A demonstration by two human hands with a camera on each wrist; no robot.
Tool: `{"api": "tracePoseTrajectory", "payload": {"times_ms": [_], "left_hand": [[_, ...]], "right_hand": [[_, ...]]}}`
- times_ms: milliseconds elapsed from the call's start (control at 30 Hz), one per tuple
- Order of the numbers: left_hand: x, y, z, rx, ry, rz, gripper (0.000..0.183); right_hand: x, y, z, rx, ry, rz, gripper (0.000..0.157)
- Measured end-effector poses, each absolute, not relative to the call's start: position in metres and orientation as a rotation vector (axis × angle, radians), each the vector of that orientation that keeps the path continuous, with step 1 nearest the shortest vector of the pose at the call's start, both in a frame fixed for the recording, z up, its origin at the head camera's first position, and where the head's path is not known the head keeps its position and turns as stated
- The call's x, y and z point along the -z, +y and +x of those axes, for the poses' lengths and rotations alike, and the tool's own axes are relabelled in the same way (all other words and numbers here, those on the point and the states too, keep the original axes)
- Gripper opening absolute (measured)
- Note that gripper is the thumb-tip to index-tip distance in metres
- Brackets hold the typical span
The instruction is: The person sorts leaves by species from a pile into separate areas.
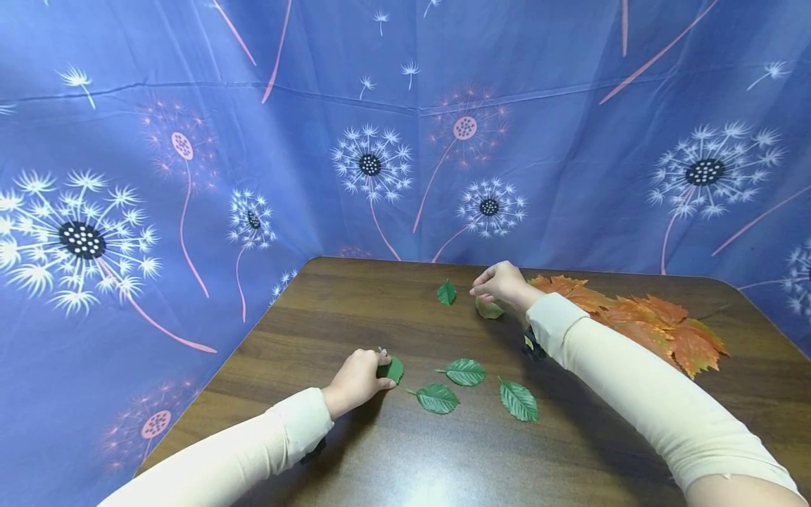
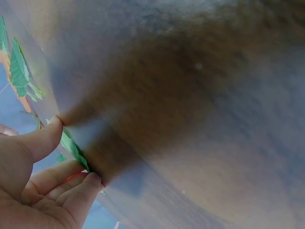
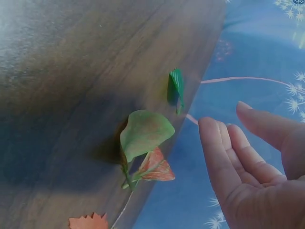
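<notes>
On the table, my left hand (image 1: 357, 380) holds a green leaf (image 1: 394, 370) between thumb and fingers, fingertips down at the wood. Part of that leaf (image 2: 73, 145) shows between the thumb and fingers in the left wrist view. My right hand (image 1: 505, 283) hovers at the far side of the table with nothing in its loosely bent fingers. A yellowish-green leaf (image 1: 488, 308) lies just below it, with a reddish leaf (image 3: 157, 166) at its stem in the right wrist view. Left of the right hand is a small green leaf (image 1: 446, 292).
Three green serrated leaves, one (image 1: 465, 372) behind another (image 1: 437, 398) and the third (image 1: 518, 401) to their right, lie mid-table. Orange autumn leaves (image 1: 640, 327) are heaped at the right, partly behind the right sleeve. A blue dandelion-print cloth (image 1: 304, 169) hangs beyond the wooden table (image 1: 317, 310).
</notes>
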State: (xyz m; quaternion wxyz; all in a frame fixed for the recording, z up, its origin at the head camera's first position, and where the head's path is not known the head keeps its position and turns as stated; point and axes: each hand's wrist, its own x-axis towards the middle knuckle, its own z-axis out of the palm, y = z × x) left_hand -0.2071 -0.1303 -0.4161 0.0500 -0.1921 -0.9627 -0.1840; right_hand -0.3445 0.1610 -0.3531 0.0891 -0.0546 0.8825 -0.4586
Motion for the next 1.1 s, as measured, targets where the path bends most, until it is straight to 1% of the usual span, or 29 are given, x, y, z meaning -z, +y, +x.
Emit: {"api": "tracePoseTrajectory", "payload": {"times_ms": [367, 667, 1100], "left_hand": [[0.417, -0.130, -0.209, 0.575, -2.931, -0.588, 0.038], [0.417, -0.131, -0.208, 0.577, -2.939, -0.591, 0.038], [0.420, -0.132, -0.211, 0.574, -2.939, -0.577, 0.039]], "right_hand": [[0.358, 0.171, -0.334, 1.399, 2.539, -0.214, 0.029], [0.368, 0.168, -0.321, 1.336, 2.516, -0.299, 0.032], [0.375, 0.159, -0.300, 1.273, 2.463, -0.382, 0.032]]}}
